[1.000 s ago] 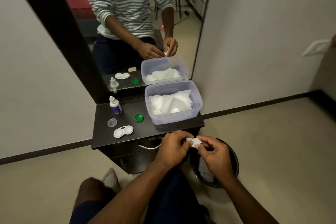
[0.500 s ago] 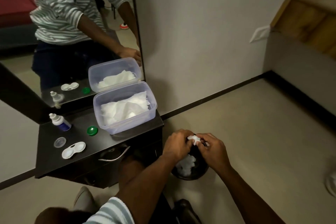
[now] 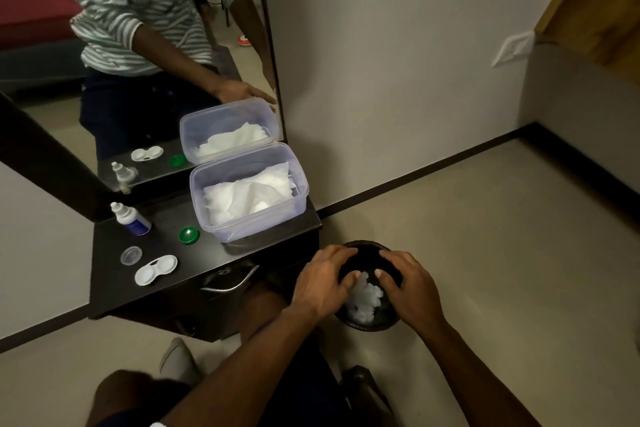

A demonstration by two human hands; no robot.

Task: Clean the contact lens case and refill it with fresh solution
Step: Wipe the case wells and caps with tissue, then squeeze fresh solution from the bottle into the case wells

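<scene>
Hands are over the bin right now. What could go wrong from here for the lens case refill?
1. Both the left hand and right hand are over the black bin of used tissue; touching it could carry dirt to the case.
2. The lens case lies open on the black tabletop, uncapped, so dust may settle in it.
3. The solution bottle has its clear cap off, leaving the tip exposed.

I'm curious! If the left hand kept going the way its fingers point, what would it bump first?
Probably the white tissue wads inside the black bin, just below the left hand; depth is unclear.
</scene>
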